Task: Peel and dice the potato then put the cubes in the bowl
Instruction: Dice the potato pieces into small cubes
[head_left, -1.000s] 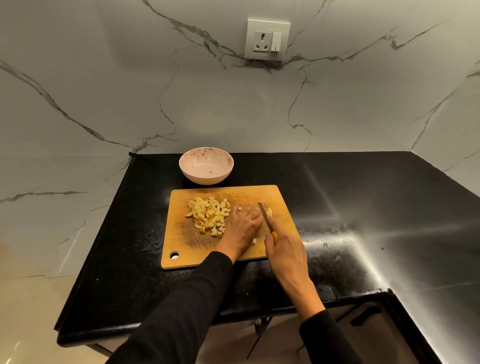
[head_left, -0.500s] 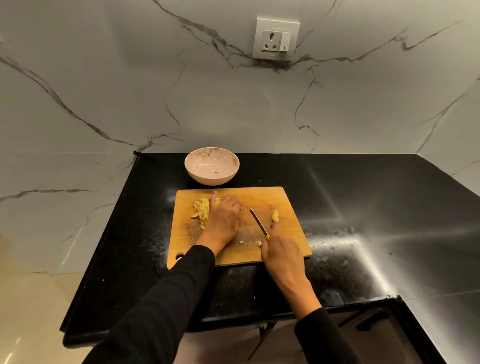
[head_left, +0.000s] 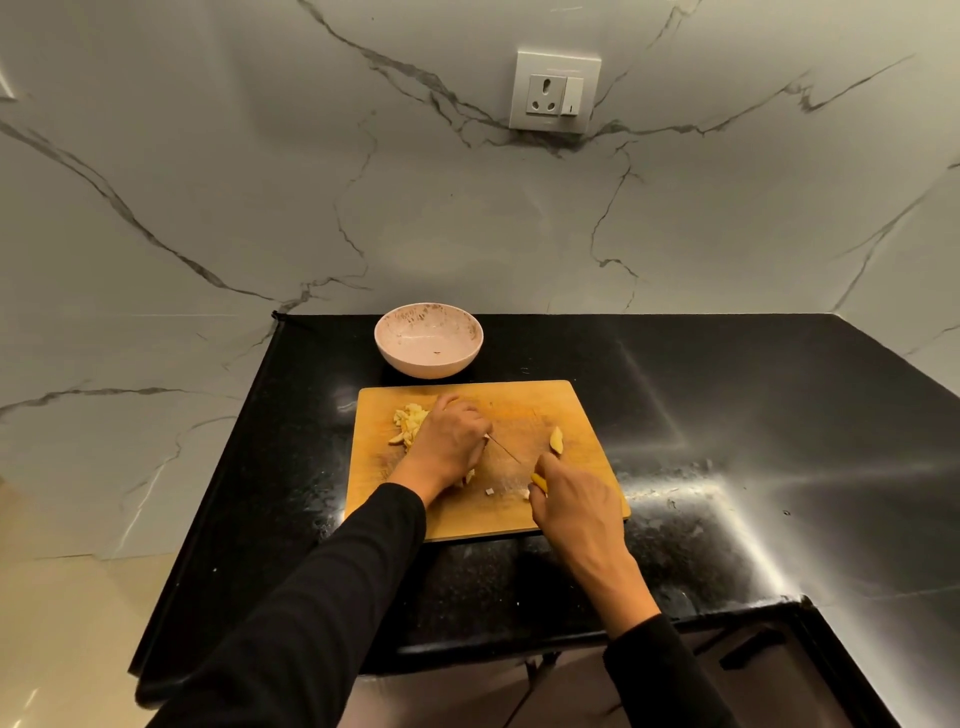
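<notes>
Black countertop with rectangular wooden cutting board (head_left: 571, 415): left hand (head_left: 449, 447) apparently cupping pale-yellow potato cubes (head_left: 408, 422), right hand (head_left: 576, 506) clasping yellow-handled knife (head_left: 511, 457); sweep all strays before filling pink ceramic bowl (head_left: 429, 340).

In front of me a black stone countertop (head_left: 727, 415) runs to its back edge against a white marble wall (head_left: 260, 182) veined in grey. A white socket with a switch (head_left: 555, 97) is set into that wall, above the counter's back edge. Beyond the counter's left edge I see a pale glossy floor (head_left: 62, 623).
</notes>
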